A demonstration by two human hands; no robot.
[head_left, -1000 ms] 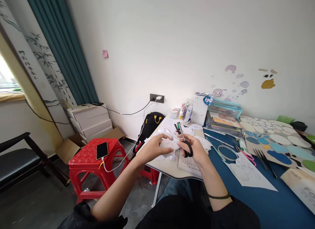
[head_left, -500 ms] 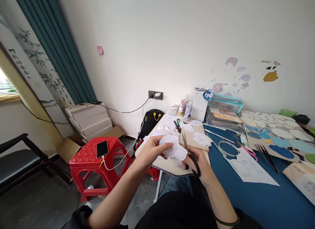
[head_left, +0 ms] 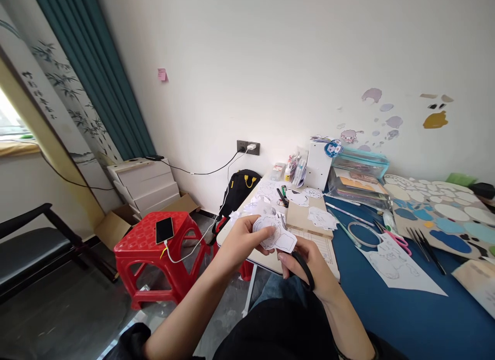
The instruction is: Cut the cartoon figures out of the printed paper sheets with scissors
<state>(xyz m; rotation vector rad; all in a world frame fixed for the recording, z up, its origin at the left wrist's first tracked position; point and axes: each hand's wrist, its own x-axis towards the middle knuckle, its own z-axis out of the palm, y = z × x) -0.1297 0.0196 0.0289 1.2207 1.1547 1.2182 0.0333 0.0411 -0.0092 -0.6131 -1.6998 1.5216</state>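
A white paper cutout with a line drawing is pinched in my left hand, thumb on top. My right hand grips a pair of scissors by its black handle. Most of the blades lie behind the paper; a bit of metal shows above its upper edge. Both hands are held over the table's front edge. Beyond them, further drawn cutouts rest on a wooden board, and a printed sheet lies below it.
On the blue mat at right lie pink-handled scissors, tweezers and a drawn sheet. A white file box stands at the back. To the left, a red stool bears a phone on a charging cable.
The scissors have tilted so their blades moved largely behind the paper, where before they pointed up past its right side. The view has shifted slightly left.
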